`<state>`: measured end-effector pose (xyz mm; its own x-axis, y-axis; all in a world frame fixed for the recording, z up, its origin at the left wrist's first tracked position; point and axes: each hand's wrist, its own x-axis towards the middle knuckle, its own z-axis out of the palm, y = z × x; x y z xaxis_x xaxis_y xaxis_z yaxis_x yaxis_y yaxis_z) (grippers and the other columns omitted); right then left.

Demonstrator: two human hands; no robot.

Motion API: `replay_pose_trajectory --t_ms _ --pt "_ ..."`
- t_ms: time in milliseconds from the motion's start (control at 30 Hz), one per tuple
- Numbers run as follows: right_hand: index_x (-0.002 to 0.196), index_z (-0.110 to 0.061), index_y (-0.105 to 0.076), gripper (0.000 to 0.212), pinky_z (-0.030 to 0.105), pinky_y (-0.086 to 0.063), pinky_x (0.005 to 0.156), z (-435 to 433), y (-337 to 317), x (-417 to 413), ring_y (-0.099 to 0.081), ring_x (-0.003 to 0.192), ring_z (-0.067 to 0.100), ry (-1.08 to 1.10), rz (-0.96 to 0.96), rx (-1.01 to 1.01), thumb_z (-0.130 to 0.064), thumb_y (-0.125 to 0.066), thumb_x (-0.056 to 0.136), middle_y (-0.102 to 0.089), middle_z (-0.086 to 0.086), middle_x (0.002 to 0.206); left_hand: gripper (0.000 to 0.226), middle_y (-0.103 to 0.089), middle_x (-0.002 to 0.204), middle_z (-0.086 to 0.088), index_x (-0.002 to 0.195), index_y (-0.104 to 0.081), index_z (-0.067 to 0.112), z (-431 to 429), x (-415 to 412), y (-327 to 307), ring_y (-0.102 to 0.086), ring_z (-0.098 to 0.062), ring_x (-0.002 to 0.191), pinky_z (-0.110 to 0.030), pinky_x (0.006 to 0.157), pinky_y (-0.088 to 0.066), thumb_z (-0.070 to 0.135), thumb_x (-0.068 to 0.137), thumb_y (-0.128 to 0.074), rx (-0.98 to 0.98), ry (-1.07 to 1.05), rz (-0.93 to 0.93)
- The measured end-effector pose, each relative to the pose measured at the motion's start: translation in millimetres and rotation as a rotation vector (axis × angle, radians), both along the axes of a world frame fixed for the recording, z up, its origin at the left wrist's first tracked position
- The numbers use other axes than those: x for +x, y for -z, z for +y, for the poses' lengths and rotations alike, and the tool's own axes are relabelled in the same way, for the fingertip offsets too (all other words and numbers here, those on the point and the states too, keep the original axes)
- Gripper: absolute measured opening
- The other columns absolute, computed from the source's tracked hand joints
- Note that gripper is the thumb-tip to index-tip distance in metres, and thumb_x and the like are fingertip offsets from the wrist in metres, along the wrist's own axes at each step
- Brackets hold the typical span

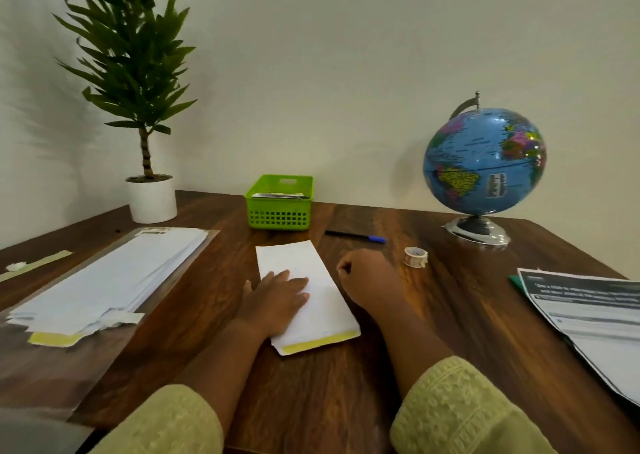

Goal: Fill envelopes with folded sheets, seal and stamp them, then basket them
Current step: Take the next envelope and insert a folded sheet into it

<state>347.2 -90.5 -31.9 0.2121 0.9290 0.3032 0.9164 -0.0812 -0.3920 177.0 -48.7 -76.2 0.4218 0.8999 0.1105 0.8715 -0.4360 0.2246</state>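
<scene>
Several spare envelopes lie in a stack (107,280) far left, yellow strips toward the person. Basket (278,207) stands at the back, well apart from both hands. L hand (277,297) lies flat on the envelope (298,256), fingers straight & together, pointing right across it: pressing, not gripping. Envelope is at table centre, long axis running away from the person, far end leaning a bit left, yellow strip end nearest. R hand (367,280) is just beside its right edge, fingers curled in; can't tell if it pinches anything. Tape (415,257) is near, to the right of R hand, so R is closer to it. Sheets (588,315) lie far right. Prob. next: sealing, w/ L pinning & R working the near strip end.
</scene>
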Motion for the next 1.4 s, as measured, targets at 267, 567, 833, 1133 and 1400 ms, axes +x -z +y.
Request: replay_pose_trajectory --t_ms 267,567,833,1133,1400 --pt "0.098 -0.015 -0.062 0.014 0.032 -0.046 0.069 -54.6 -24.8 79.8 -0.056 0.081 0.019 0.486 -0.075 0.041 -0.024 -0.056 0.089 -0.064 0.007 0.097 0.032 -0.044 0.143 0.009 0.126 -0.054 0.033 6.4 -0.3 4.5 -0.04 -0.01 0.13 -0.025 0.106 -0.03 0.034 0.095 -0.045 0.068 0.193 -0.25" --pt "0.125 -0.011 -0.052 0.037 0.046 -0.046 0.092 -118.4 1.5 159.5 -0.054 0.115 0.031 0.907 -0.145 -0.304 -0.017 -0.053 0.089 -0.057 0.011 0.126 0.064 -0.022 0.152 0.017 0.139 -0.033 0.04 -7.6 7.6 -6.4 -0.017 -0.006 0.141 -0.038 0.115 -0.021 0.065 0.081 -0.047 -0.05 0.361 -0.029" --pt "0.12 -0.005 -0.058 0.031 0.037 -0.05 0.083 -109.2 9.3 153.6 -0.062 0.103 0.03 0.828 -0.248 -0.099 -0.016 -0.047 0.094 -0.064 0.013 0.114 0.055 -0.032 0.148 0.017 0.134 -0.043 0.037 -15.4 6.5 -12.1 -0.029 -0.005 0.136 -0.03 0.111 -0.026 0.056 0.083 -0.053 -0.057 0.386 -0.116" --pt "0.088 0.0 -0.068 0.016 0.036 -0.048 0.061 -95.7 -31.2 107.6 -0.067 0.074 0.033 0.794 -0.382 0.22 -0.014 -0.062 0.086 -0.069 0.016 0.082 0.056 -0.035 0.147 0.015 0.132 -0.046 0.036 -10.6 6.3 -9.6 -0.031 -0.007 0.135 -0.031 0.111 -0.029 0.058 0.081 -0.055 -0.083 0.368 -0.129" --pt "0.092 -0.007 -0.067 0.014 0.034 -0.048 0.065 -47.3 -38.4 -23.6 -0.066 0.08 0.027 0.252 -0.224 0.23 -0.004 -0.056 0.084 -0.069 0.01 0.087 0.033 -0.05 0.133 0.011 0.115 -0.058 0.033 -5.5 0.9 -9.0 -0.048 -0.011 0.12 -0.026 0.099 -0.039 0.043 0.084 -0.061 -0.124 0.381 -0.287"
